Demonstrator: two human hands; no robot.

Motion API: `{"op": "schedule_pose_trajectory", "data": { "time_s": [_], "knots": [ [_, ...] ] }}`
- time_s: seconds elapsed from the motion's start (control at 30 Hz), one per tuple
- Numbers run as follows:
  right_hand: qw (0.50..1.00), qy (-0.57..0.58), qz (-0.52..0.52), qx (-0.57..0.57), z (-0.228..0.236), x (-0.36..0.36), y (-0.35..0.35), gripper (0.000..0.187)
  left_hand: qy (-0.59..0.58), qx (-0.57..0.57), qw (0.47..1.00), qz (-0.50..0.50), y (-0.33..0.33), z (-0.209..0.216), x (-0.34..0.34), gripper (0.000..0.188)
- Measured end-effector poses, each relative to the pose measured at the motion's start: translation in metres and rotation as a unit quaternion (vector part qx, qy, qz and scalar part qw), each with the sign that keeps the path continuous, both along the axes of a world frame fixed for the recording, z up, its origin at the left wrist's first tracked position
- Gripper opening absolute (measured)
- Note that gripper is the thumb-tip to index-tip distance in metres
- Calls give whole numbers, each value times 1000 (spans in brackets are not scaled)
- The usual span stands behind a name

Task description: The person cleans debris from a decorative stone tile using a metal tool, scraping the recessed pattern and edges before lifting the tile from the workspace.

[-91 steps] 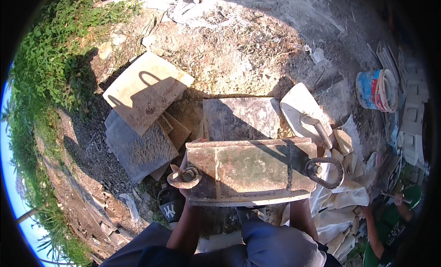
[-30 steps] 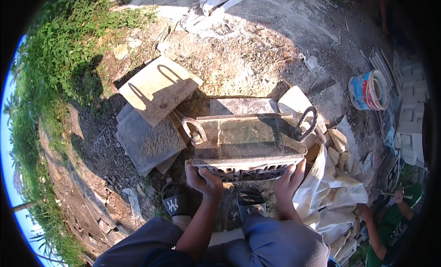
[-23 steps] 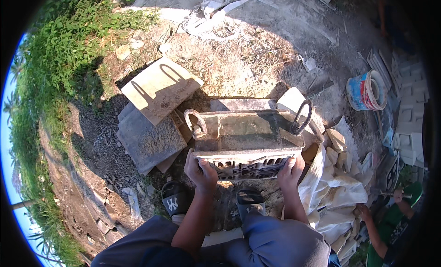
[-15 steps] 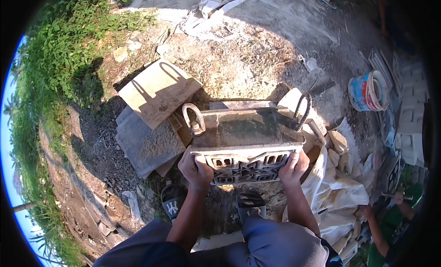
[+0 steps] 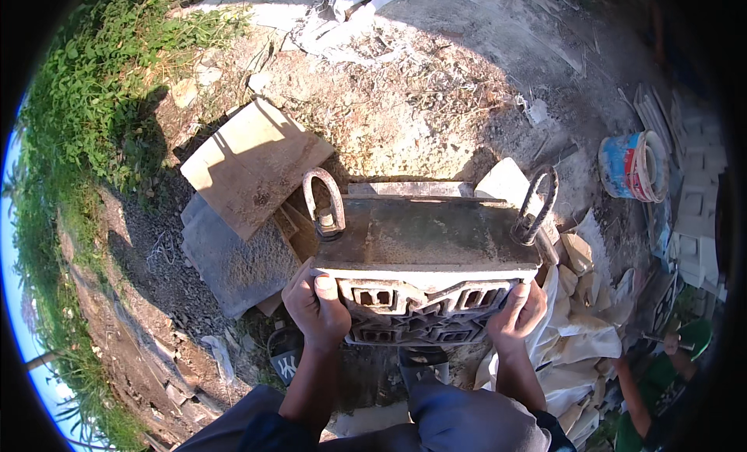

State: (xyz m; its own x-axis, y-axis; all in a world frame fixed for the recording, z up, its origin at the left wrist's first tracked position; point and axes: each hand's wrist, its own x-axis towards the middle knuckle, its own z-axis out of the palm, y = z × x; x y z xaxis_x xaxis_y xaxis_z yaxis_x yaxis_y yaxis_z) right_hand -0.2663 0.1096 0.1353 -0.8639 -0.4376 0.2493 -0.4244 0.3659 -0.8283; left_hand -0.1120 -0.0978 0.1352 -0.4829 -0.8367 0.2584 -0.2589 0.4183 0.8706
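Observation:
Between my two hands is a heavy, dirty metal block mould (image 5: 424, 230) with a pale rim. Two rusty loop handles stand up from its ends. Its near face carries a raised geometric pattern with square openings. My left hand (image 5: 317, 306) grips the left near corner, thumb over the patterned face. At the right near corner, my right hand (image 5: 517, 309) holds on the same way, its thumb against the face and its fingers mostly hidden around the side. The mould is tilted, so its patterned face shows toward me above my feet.
Left of the mould lie a tan board (image 5: 253, 168) and a dusty grey slab (image 5: 237, 257). A crumpled white sheet (image 5: 576, 335) covers the ground at right, with a paint bucket (image 5: 634, 166) beyond it. Another person's arm (image 5: 634, 394) shows at lower right. Green plants (image 5: 85, 102) grow far left.
The mould has come closer to me and looks larger, lower in the picture. Both hands have moved with it and keep their grip on its corners.

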Motion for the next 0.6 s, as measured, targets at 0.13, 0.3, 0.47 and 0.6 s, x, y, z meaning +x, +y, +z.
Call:
{"op": "schedule_pose_trajectory", "data": {
  "time_s": [0.13,0.3,0.47,0.6],
  "knots": [
    [999,30,-33,-14,-1,-4,-15,40,-40,57,997,20,4,1,3,38],
    [991,-132,6,7,-5,-11,-12,32,-65,99,992,30,0,-3,-4,37],
    [988,-152,-18,31,-23,-18,-19,39,-20,143,989,30,-7,-24,-15,37],
    [983,-176,-39,26,-27,-25,-33,42,-25,217,976,23,-15,-32,-24,40]
  ]
}}
